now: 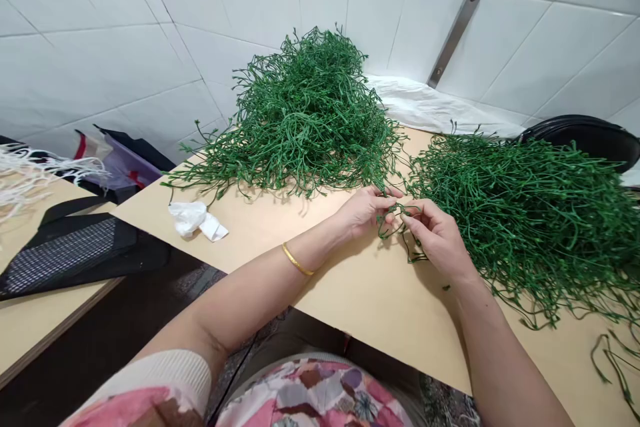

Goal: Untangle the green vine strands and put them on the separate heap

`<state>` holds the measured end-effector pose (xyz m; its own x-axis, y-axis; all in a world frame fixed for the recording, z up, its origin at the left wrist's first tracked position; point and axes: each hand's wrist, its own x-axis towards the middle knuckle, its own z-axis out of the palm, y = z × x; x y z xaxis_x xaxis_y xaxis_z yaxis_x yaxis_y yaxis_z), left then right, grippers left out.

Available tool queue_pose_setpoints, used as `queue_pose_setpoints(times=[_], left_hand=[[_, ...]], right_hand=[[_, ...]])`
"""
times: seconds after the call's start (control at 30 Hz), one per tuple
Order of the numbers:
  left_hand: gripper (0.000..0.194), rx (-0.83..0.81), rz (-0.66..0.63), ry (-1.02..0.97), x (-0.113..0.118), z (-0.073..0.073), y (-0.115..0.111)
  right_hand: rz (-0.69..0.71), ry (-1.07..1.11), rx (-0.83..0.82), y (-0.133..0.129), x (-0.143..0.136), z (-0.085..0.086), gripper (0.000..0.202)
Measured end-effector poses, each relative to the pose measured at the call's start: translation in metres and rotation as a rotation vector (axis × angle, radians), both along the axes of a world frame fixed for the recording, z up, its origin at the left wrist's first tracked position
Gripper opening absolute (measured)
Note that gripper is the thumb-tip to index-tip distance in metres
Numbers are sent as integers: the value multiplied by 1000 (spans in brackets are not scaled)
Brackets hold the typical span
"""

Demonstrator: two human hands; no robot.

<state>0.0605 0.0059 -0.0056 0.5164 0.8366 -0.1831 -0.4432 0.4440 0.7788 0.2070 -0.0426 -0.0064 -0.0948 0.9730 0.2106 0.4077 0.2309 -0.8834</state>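
Observation:
My left hand (364, 211) and my right hand (440, 240) meet over the table's middle, each with thumb and fingers pinched on a few thin green artificial plant stems (413, 255). The stems have small branched tips and look like plastic; some hang below my fingers. Behind my hands rises a tall tangled heap of the same stems (310, 113). A second, flatter pile of green stems (540, 213) lies close to the right of my right hand. My fingers partly hide the held pieces.
Crumpled white tissue (193, 219) lies on the tan table (280, 227), left of my forearm. White strands (30, 177) and a black mesh-panelled item (65, 250) rest on another surface at left. Loose stems (617, 367) lie at right. A black rounded object (585, 137) stands behind the right pile.

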Motion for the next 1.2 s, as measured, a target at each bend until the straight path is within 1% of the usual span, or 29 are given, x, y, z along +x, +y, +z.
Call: queue_pose_setpoints(times=[0.13, 0.23, 0.4, 0.53, 0.63, 0.7, 0.8, 0.87, 1.0, 1.03, 1.07, 1.1, 1.2], left_hand=[[12, 77, -4, 13, 0, -1, 0], [15, 102, -19, 52, 0, -3, 1], [12, 98, 30, 130, 3, -5, 0], [10, 82, 64, 107, 4, -4, -2], [13, 10, 102, 62, 5, -3, -2], [13, -24, 98, 50, 4, -4, -1], [11, -16, 113, 87, 4, -4, 1], [12, -5, 161, 97, 2, -5, 4], [12, 39, 285, 117, -2, -6, 13], [12, 49, 312, 124, -3, -5, 14], [11, 53, 332, 128, -4, -4, 15], [12, 50, 348, 124, -5, -4, 16], [12, 25, 355, 98, -7, -2, 16]], right_hand=[[-14, 144, -117, -2, -1, 2, 17], [-19, 197, -135, -1, 1, 0, 17], [-5, 124, -99, 1, 4, -3, 17], [-23, 43, -78, -1, 3, 1, 18], [-63, -35, -51, -2, 2, 3, 20], [-89, -113, -20, -2, 1, 2, 20], [-97, -239, 45, -2, 1, -1, 17], [-117, -292, 118, -1, 1, -3, 16], [-255, -400, 308, -4, 2, -2, 11], [-265, -428, 349, -5, 1, -2, 9], [-249, -458, 379, -6, 0, -2, 9], [-201, -493, 393, -8, -1, -2, 10], [53, -658, 336, -12, -6, -6, 15]])
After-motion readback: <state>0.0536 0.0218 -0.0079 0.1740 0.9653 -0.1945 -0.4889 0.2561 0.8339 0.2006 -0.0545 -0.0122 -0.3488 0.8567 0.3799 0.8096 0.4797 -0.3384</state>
